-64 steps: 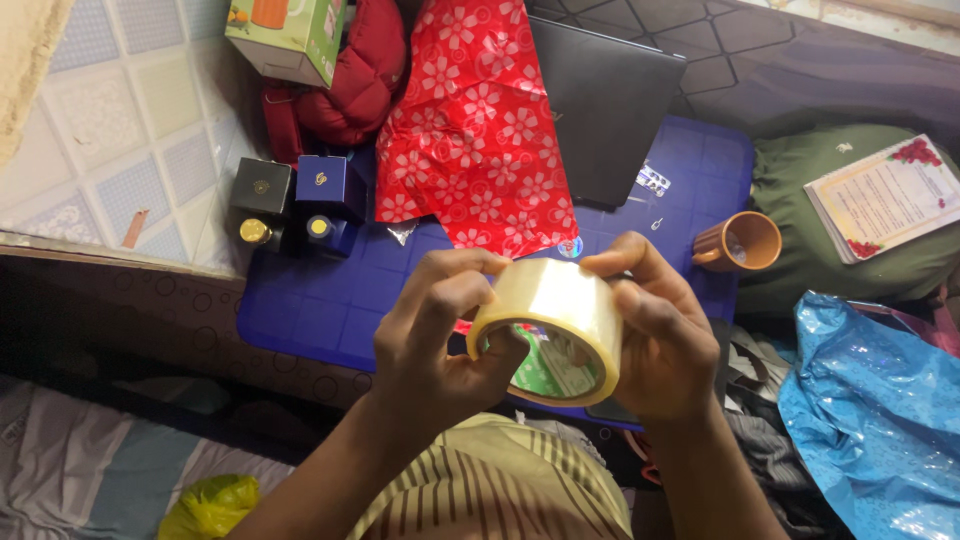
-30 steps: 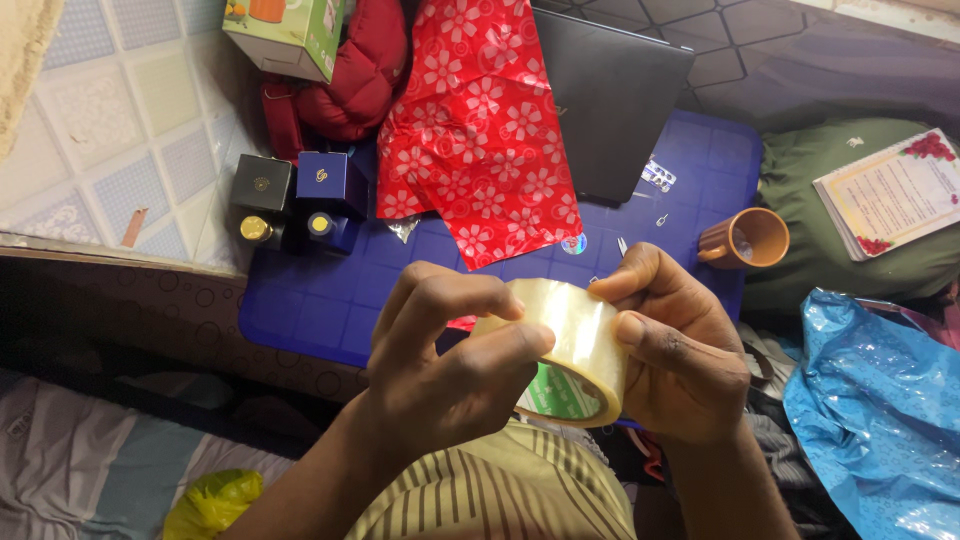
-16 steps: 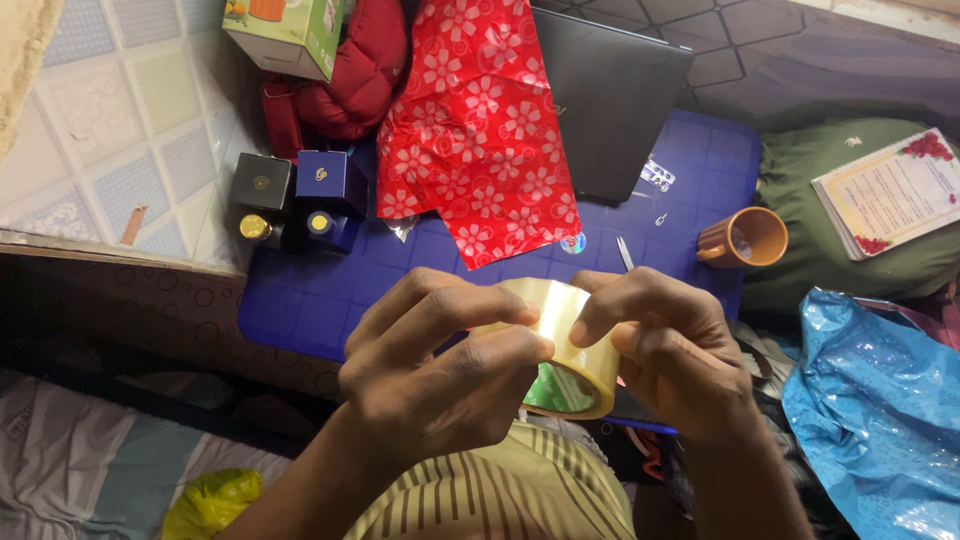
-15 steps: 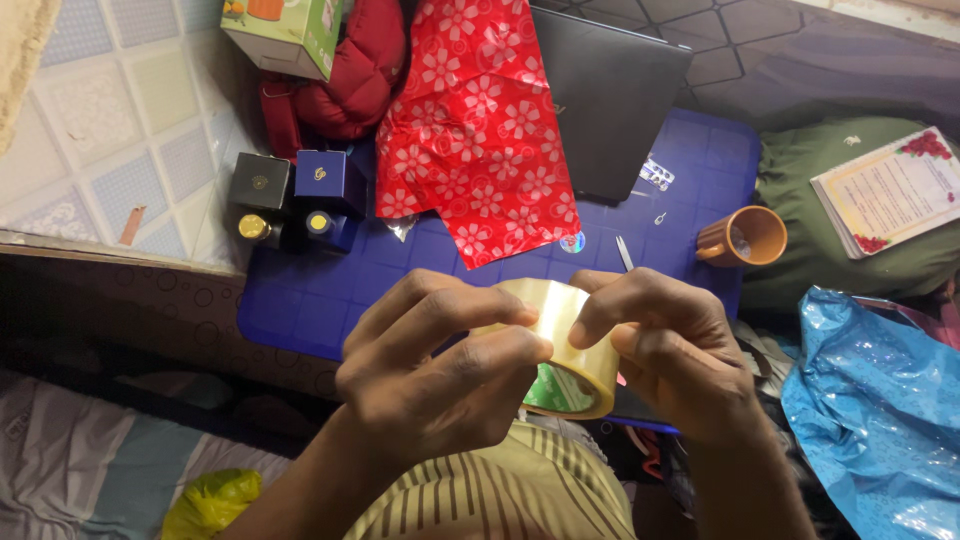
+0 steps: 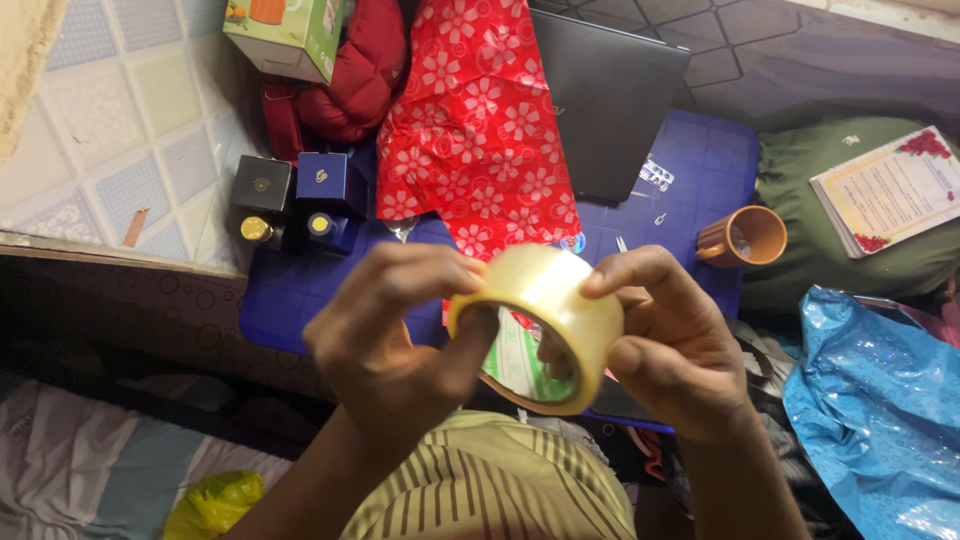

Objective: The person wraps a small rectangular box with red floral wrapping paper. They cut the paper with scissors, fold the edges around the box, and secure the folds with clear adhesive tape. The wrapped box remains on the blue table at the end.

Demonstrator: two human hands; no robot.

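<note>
Your tape roll point(image 5: 545, 315) is pale yellowish and see-through, with green showing inside its core. Behind it you have red wrapping paper point(image 5: 472, 130) printed with white flowers, lying on a blue table point(image 5: 700, 175). You also have an orange-brown mug point(image 5: 745, 237), a shiny blue bag point(image 5: 875, 400), and dark boxes point(image 5: 295, 185) with gold marks.

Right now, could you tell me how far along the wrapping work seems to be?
Early. Laid out: red flowered wrapping paper spread on the blue mat, small dark boxes beside it, unwrapped. In hand: both hands hold a roll of clear tape, left hand and right hand gripping its rim; no strip is visibly pulled free. Left: nothing shows wrapped or taped.
</note>
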